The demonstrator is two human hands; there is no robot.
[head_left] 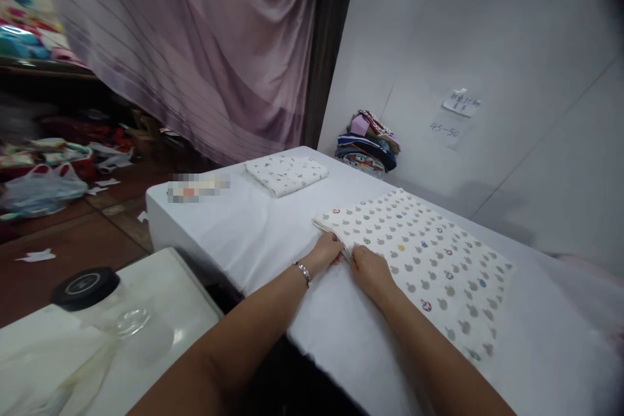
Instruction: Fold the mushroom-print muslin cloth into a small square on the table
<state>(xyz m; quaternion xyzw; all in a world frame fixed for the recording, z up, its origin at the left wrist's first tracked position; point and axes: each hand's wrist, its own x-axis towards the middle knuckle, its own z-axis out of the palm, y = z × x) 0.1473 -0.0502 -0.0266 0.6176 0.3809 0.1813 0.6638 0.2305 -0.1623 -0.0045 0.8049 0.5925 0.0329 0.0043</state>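
Observation:
A white cloth (419, 240) printed with small grey, red, blue and yellow figures lies spread over the right half of the white-covered table. At its near left edge my left hand (327, 252), with a bracelet at the wrist, pinches the layered hem. My right hand (371, 270) is close beside it, fingers curled on the same edge. The fingertips of both hands are partly hidden. A folded white cloth (287, 173) with a fine dark print rests farther back on the table.
The white-covered table (219, 227) stands against the wall. Behind it is a stack of folded fabrics (366, 146). A white surface with a black-lidded jar (86, 287) is at lower left. A mauve curtain (234, 39) hangs behind; plastic bags (43, 188) lie on the floor.

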